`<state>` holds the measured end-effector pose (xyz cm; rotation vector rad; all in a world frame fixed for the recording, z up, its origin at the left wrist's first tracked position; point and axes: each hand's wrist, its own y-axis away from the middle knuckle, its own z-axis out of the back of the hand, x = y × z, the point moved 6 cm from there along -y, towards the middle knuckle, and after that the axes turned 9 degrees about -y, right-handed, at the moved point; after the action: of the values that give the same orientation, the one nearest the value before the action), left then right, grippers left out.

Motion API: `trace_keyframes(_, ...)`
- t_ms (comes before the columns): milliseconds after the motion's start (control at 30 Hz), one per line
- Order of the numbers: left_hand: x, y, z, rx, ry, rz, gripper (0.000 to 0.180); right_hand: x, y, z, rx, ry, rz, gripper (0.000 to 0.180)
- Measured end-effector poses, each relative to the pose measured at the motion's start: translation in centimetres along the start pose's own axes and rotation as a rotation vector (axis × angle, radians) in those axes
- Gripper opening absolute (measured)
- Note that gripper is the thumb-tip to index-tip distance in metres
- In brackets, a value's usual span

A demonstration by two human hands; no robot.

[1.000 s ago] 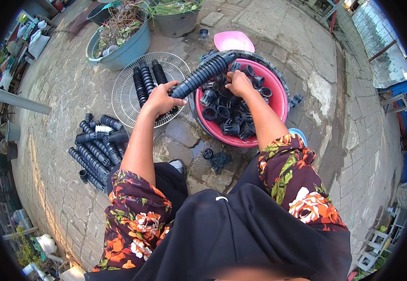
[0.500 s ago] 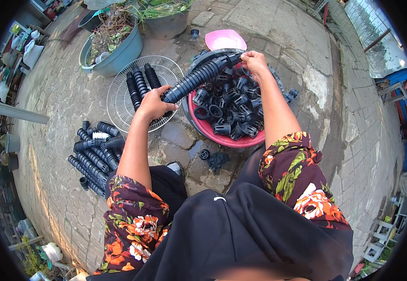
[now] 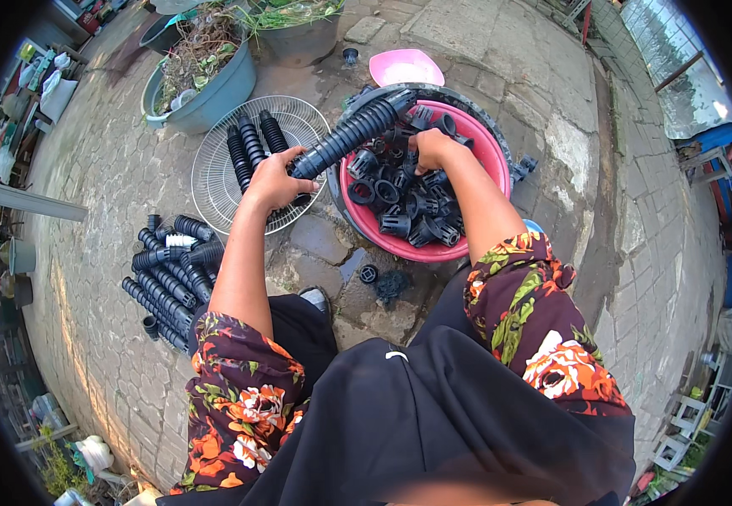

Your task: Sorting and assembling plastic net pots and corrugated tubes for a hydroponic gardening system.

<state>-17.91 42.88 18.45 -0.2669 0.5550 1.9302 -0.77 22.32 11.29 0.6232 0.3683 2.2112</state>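
A long stack of nested black net cups (image 3: 345, 139) slants up to the right, with my left hand (image 3: 275, 182) closed round its lower end. That hand is over the near right rim of a white wire basket (image 3: 206, 181), where several similar black stacks (image 3: 248, 143) lie. My right hand (image 3: 435, 152) is down in a red basin (image 3: 501, 160) of loose black net cups (image 3: 395, 223). Its thumb and forefinger are apart among the cups, and the other fingers are mostly hidden.
More black stacks (image 3: 164, 282) are piled on the paving at left. A pink bowl (image 3: 406, 67) lies beyond the basin, and planters (image 3: 214, 93) stand at the far left. One loose cup (image 3: 368, 274) and a dark mesh clump (image 3: 393, 287) lie near my feet.
My right hand has left the stack's upper end and dropped into the basin. My left hand still holds the stack, which has shifted slightly left.
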Motion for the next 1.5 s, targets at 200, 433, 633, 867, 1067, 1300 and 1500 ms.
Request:
trace_keyframes(200, -0.4, -0.3, 0.0, -0.023, -0.013, -0.027, 0.072, -3.6, -0.6, 0.9, -0.174, -0.134, -0.065, 0.030)
trace_keyframes(433, -0.2, -0.2, -0.3, -0.019, -0.017, -0.041, 0.070, -7.1, 1.4, 5.8, -0.438, -1.192, -0.034, 0.032)
trace_keyframes(633, -1.6, -0.7, -1.0, 0.025, -0.003, -0.140, 0.069, -4.4, 1.2, 7.5, -0.355, -1.094, 0.218, 0.034)
trace_keyframes(867, -1.5, -1.1, -1.2, 0.038, 0.140, -0.130, 0.068, -5.7, 2.6, 7.0, -0.589, -1.232, 0.032, 0.043)
trace_keyframes(1067, -3.2, -1.0, -0.5, -0.012, 0.034, -0.107, 0.067, -3.6, 1.6, -0.2, -0.051, -0.008, 0.021, 0.033)
trace_keyframes(1300, -3.0, -1.3, -0.6, -0.017, 0.016, -0.133, 0.068, -2.3, 2.9, -2.1, 0.004, 0.150, -0.055, 0.044)
trace_keyframes(1500, -2.7, -1.3, -1.2, -0.001, 0.017, -0.122, 0.072, -8.5, 4.3, 4.6, -0.723, -0.786, -0.218, 0.059)
